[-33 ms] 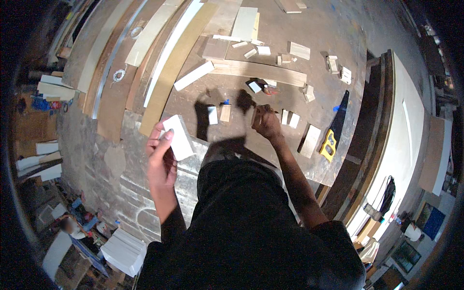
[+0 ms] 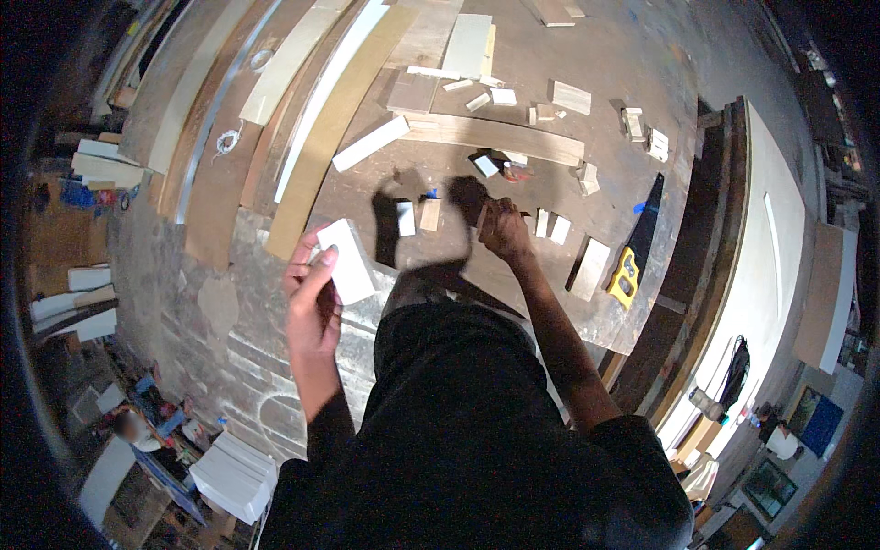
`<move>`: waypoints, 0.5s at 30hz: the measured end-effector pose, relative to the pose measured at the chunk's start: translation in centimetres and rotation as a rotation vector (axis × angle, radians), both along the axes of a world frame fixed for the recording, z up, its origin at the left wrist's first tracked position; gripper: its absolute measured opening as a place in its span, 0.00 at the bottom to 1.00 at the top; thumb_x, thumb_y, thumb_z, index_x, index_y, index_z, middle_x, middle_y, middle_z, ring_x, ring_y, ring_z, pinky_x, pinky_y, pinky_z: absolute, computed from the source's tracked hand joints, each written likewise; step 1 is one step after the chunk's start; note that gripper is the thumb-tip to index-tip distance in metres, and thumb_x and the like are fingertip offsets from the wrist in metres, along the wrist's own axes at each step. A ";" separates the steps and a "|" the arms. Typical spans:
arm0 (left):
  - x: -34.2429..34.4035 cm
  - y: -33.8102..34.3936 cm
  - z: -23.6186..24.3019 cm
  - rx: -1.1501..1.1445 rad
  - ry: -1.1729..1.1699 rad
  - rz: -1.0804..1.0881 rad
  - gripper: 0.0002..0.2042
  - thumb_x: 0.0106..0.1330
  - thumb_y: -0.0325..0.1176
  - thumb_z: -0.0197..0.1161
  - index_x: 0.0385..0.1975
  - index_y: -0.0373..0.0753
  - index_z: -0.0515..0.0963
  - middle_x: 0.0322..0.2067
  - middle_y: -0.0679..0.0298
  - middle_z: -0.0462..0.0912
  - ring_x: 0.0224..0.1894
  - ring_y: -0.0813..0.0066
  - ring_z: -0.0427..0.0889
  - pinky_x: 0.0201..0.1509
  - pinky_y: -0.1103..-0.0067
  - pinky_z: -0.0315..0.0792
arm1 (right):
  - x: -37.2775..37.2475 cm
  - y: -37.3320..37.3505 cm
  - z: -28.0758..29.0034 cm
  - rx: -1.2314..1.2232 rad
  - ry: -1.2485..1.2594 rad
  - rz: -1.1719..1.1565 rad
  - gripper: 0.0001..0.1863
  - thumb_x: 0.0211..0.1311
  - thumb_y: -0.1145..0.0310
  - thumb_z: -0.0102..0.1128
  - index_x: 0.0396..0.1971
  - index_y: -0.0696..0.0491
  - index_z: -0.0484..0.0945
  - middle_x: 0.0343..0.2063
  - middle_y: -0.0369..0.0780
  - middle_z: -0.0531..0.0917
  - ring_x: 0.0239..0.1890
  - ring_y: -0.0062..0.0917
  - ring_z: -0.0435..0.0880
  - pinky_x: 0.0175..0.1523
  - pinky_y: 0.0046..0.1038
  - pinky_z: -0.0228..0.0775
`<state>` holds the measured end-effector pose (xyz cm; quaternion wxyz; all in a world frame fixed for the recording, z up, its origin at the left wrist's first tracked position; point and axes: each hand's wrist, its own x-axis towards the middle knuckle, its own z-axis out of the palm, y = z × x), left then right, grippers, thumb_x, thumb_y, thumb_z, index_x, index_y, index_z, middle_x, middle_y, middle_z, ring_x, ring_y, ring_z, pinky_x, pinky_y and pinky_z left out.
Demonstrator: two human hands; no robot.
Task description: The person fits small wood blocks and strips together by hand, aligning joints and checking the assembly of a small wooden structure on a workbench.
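Note:
My left hand (image 2: 310, 302) grips a white rectangular block (image 2: 351, 261), thumb across its face, left of my body. My right hand (image 2: 504, 229), further forward over the worktable (image 2: 513, 275), is closed on a small brown piece (image 2: 484, 220), mostly hidden by fingers and shadow. Around it lie small wood offcuts (image 2: 429, 214), white pieces (image 2: 406, 218) and a pale board piece (image 2: 588, 269). Just beyond is a small dark item (image 2: 504, 165) that I cannot make out. A handsaw with a yellow handle (image 2: 623, 275) lies to the right.
Long boards (image 2: 302, 137) and a coil of cord (image 2: 227, 142) lie at the upper left. A long plank (image 2: 495, 136) crosses the table. At the right are a large white panel (image 2: 761, 257) and a dark cable bundle (image 2: 738, 376). A person (image 2: 151, 440) is at the lower left.
My left hand and the white block have shifted slightly to the right. My right hand stays in almost the same place.

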<state>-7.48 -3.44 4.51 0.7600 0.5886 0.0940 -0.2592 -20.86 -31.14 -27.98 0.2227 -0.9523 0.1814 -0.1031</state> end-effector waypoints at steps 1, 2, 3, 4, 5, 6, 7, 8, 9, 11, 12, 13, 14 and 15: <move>-0.1 -0.1 -0.4 0.054 0.049 0.010 0.19 0.62 0.31 0.69 0.53 0.35 0.77 0.37 0.65 0.84 0.33 0.81 0.83 0.36 0.85 0.77 | 0.1 0.4 -1.9 -0.085 0.063 -0.085 0.21 0.55 0.67 0.66 0.48 0.57 0.74 0.40 0.55 0.79 0.44 0.52 0.81 0.42 0.50 0.76; 0.0 -0.3 -0.6 -0.048 0.056 -0.013 0.20 0.62 0.29 0.70 0.53 0.35 0.77 0.33 0.68 0.85 0.26 0.87 0.80 0.28 0.90 0.71 | 0.6 0.8 -2.9 -0.083 0.242 -0.115 0.33 0.52 0.55 0.70 0.57 0.54 0.72 0.49 0.53 0.78 0.50 0.51 0.79 0.49 0.53 0.74; -0.2 -0.8 0.0 -0.002 0.115 0.034 0.18 0.63 0.27 0.69 0.53 0.35 0.77 0.33 0.68 0.85 0.25 0.90 0.79 0.26 0.91 0.69 | 1.7 1.5 -2.2 -0.087 0.236 -0.105 0.33 0.52 0.55 0.70 0.57 0.54 0.72 0.49 0.53 0.78 0.50 0.51 0.79 0.49 0.53 0.74; 0.2 0.6 -0.9 -0.032 0.118 -0.006 0.17 0.64 0.27 0.68 0.53 0.35 0.77 0.34 0.67 0.85 0.27 0.89 0.80 0.28 0.90 0.71 | 2.8 3.1 -0.2 -0.140 0.241 -0.045 0.40 0.51 0.51 0.70 0.63 0.53 0.67 0.55 0.51 0.74 0.56 0.48 0.75 0.53 0.54 0.71; 0.5 1.9 -1.9 -0.061 0.123 -0.043 0.17 0.64 0.26 0.67 0.53 0.35 0.77 0.34 0.67 0.85 0.29 0.89 0.81 0.29 0.90 0.73 | 4.3 4.6 2.4 -0.192 0.248 0.019 0.47 0.50 0.47 0.71 0.68 0.51 0.63 0.61 0.49 0.71 0.61 0.45 0.71 0.58 0.55 0.67; 0.9 2.3 -2.0 -0.063 0.123 -0.032 0.17 0.64 0.26 0.67 0.53 0.35 0.77 0.34 0.67 0.85 0.29 0.89 0.81 0.29 0.90 0.73 | 6.4 5.7 4.8 -0.112 0.513 0.143 0.59 0.45 0.43 0.74 0.75 0.50 0.53 0.68 0.45 0.62 0.69 0.41 0.61 0.63 0.53 0.61; 1.3 2.4 -2.1 -0.082 0.132 -0.035 0.17 0.64 0.26 0.67 0.53 0.34 0.77 0.35 0.66 0.85 0.31 0.88 0.82 0.31 0.89 0.74 | 7.4 6.5 4.4 -0.115 0.519 0.140 0.59 0.45 0.43 0.74 0.75 0.50 0.53 0.68 0.45 0.62 0.69 0.41 0.61 0.63 0.53 0.61; 1.6 2.6 -2.2 -0.102 0.141 -0.038 0.17 0.65 0.25 0.67 0.53 0.34 0.76 0.36 0.65 0.86 0.33 0.87 0.83 0.33 0.89 0.75 | 8.3 7.2 4.0 -0.148 0.499 0.170 0.58 0.45 0.42 0.73 0.74 0.51 0.55 0.68 0.45 0.63 0.68 0.41 0.61 0.62 0.53 0.62; 2.1 2.5 -2.1 -0.103 0.145 -0.036 0.17 0.65 0.25 0.67 0.53 0.34 0.76 0.36 0.65 0.86 0.33 0.87 0.83 0.33 0.89 0.75 | 9.1 7.6 3.0 -0.180 0.476 0.206 0.57 0.45 0.42 0.73 0.73 0.51 0.57 0.67 0.46 0.64 0.68 0.41 0.62 0.62 0.53 0.63; 3.3 2.1 -1.6 -0.086 0.113 -0.059 0.17 0.65 0.25 0.67 0.53 0.34 0.76 0.38 0.63 0.86 0.33 0.86 0.83 0.34 0.90 0.75 | 9.4 7.1 0.4 -0.219 0.431 0.206 0.52 0.48 0.44 0.72 0.71 0.52 0.61 0.65 0.48 0.66 0.65 0.43 0.67 0.60 0.55 0.66; 3.9 2.3 -1.6 -0.089 0.114 -0.049 0.17 0.65 0.25 0.67 0.53 0.34 0.76 0.38 0.63 0.86 0.33 0.86 0.83 0.34 0.90 0.75 | 9.8 6.9 0.7 -0.170 0.423 0.184 0.48 0.50 0.46 0.70 0.68 0.53 0.64 0.62 0.49 0.70 0.62 0.44 0.71 0.59 0.53 0.68; 4.4 2.4 -1.7 -0.079 0.102 -0.050 0.17 0.65 0.25 0.67 0.53 0.34 0.76 0.38 0.62 0.86 0.33 0.85 0.83 0.34 0.89 0.75 | 10.0 6.6 0.9 -0.122 0.416 0.159 0.43 0.53 0.48 0.69 0.66 0.54 0.67 0.58 0.50 0.73 0.58 0.45 0.75 0.57 0.52 0.71; 5.0 2.4 -1.8 -0.070 0.091 -0.056 0.17 0.65 0.25 0.66 0.54 0.34 0.75 0.39 0.61 0.86 0.34 0.84 0.83 0.35 0.89 0.76 | 9.6 6.0 1.3 -0.043 0.344 0.134 0.39 0.54 0.56 0.69 0.64 0.57 0.68 0.53 0.49 0.78 0.53 0.44 0.79 0.56 0.45 0.75; 5.4 2.5 -1.6 -0.075 0.094 -0.053 0.17 0.65 0.25 0.66 0.54 0.34 0.75 0.39 0.61 0.86 0.34 0.84 0.83 0.35 0.89 0.76 | 8.9 5.4 2.9 -0.048 0.347 0.136 0.39 0.54 0.56 0.69 0.64 0.57 0.68 0.53 0.49 0.78 0.53 0.44 0.79 0.56 0.45 0.75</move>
